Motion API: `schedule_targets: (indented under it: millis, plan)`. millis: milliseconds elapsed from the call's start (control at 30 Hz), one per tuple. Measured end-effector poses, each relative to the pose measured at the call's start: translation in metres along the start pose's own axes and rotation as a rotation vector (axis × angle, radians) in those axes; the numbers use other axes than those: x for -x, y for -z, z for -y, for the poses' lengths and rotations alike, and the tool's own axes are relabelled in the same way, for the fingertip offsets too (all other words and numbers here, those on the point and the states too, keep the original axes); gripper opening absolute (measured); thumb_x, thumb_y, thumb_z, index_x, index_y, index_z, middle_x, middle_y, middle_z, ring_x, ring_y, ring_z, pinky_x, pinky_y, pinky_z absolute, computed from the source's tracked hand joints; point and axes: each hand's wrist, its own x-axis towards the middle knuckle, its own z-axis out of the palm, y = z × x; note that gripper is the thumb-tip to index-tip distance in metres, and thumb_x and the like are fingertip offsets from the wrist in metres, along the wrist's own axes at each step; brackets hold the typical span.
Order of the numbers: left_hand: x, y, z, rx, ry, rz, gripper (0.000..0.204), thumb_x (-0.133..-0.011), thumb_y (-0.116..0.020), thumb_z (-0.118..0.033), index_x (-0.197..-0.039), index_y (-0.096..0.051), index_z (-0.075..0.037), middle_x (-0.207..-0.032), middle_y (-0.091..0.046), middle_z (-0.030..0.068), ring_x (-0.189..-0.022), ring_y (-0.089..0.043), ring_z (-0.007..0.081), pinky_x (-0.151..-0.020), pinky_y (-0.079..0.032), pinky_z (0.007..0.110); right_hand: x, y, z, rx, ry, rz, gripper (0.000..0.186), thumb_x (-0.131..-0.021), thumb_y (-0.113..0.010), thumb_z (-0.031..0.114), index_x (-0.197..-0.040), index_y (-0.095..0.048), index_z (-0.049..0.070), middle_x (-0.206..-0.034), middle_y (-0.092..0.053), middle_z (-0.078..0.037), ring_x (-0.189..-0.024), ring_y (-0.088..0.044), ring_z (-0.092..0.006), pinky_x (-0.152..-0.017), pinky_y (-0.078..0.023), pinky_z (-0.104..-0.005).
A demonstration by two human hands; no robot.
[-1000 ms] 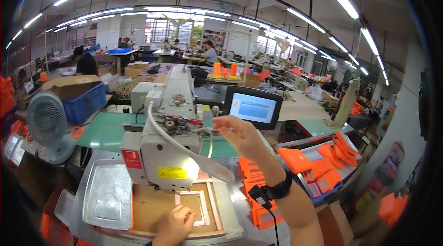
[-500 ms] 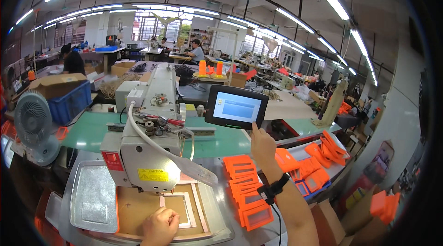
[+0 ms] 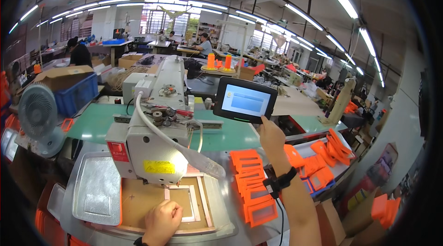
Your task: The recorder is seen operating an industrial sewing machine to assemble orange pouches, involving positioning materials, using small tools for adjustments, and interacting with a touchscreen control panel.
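Note:
My right hand reaches up to a dark-framed control screen. Its outstretched index finger touches the lower right corner of the frame, and the hand holds nothing. My left hand rests curled into a loose fist on a brown template board, beside a pale rectangular frame fixed to it. Nothing shows in that fist. The head of an industrial sewing machine stands over the board, its lamp lighting the surface. A dark band with a cable circles my right wrist.
Overlapping orange frames lie right of the board. Beyond them, a tray holds orange pieces. A silver rectangular tray lies to the left. Further left stand a fan and a blue crate. Other people sit at far tables.
The whole view has shifted slightly, so things appear a little further right. My right index finger stays at the screen's lower right corner, and my left fist stays on the board.

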Motion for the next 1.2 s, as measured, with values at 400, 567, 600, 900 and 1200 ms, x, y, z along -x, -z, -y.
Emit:
schedule_targets:
  millis: [400,567,600,900,1200]
  plan:
    - [-0.016,0.004,0.032,-0.067,0.355,-0.08,0.015,-0.084,-0.067,-0.023,-0.079,-0.072,-0.009,-0.072,-0.07,0.01,-0.067,-0.068,0.0295,-0.059,-0.051,0.039,0.081,-0.005,0.123,-1.413,-0.349,0.968,0.022,-0.093,-0.063,0.012,-0.11,-0.067,-0.001,-0.094,-0.066,-0.003,-0.078,-0.061,-0.0085,-0.067,-0.052,-0.025]
    - [-0.038,-0.009,0.035,-0.054,0.437,-0.01,0.023,-0.086,-0.066,-0.03,-0.089,-0.075,-0.01,-0.077,-0.072,0.0099,-0.073,-0.07,0.029,-0.063,-0.052,0.04,0.119,-0.031,0.177,-0.937,-0.033,1.012,0.01,-0.088,-0.069,0.011,-0.088,-0.068,0.001,-0.075,-0.065,-0.002,-0.066,-0.059,-0.0078,-0.059,-0.047,-0.0259]
    - [-0.039,-0.013,0.041,-0.065,0.417,-0.055,0.022,-0.085,-0.068,-0.029,-0.087,-0.075,-0.008,-0.073,-0.071,0.0093,-0.067,-0.069,0.0254,-0.06,-0.051,0.038,0.122,-0.035,0.184,-0.804,0.095,0.906,0.009,-0.088,-0.068,0.009,-0.083,-0.068,0.001,-0.07,-0.064,-0.002,-0.062,-0.058,-0.0072,-0.056,-0.046,-0.0262]
    - [-0.042,-0.027,0.055,-0.068,0.41,-0.13,0.021,-0.083,-0.071,-0.028,-0.084,-0.075,-0.007,-0.07,-0.07,0.0094,-0.064,-0.067,0.023,-0.059,-0.05,0.036,0.122,-0.069,0.185,-1.206,-0.116,1.036,0.02,-0.086,-0.077,0.013,-0.076,-0.064,0.002,-0.064,-0.059,0.004,-0.057,-0.05,-0.0034,-0.051,-0.042,-0.0248]
    - [-0.045,-0.017,0.034,-0.139,0.463,-0.06,0.021,-0.084,-0.068,-0.031,-0.086,-0.075,-0.011,-0.079,-0.072,0.0107,-0.077,-0.07,0.0312,-0.068,-0.053,0.042,0.133,-0.092,0.182,-1.236,0.052,0.894,0.018,-0.086,-0.077,0.013,-0.078,-0.065,0.0,-0.065,-0.059,0.004,-0.059,-0.05,-0.0035,-0.053,-0.043,-0.0244]
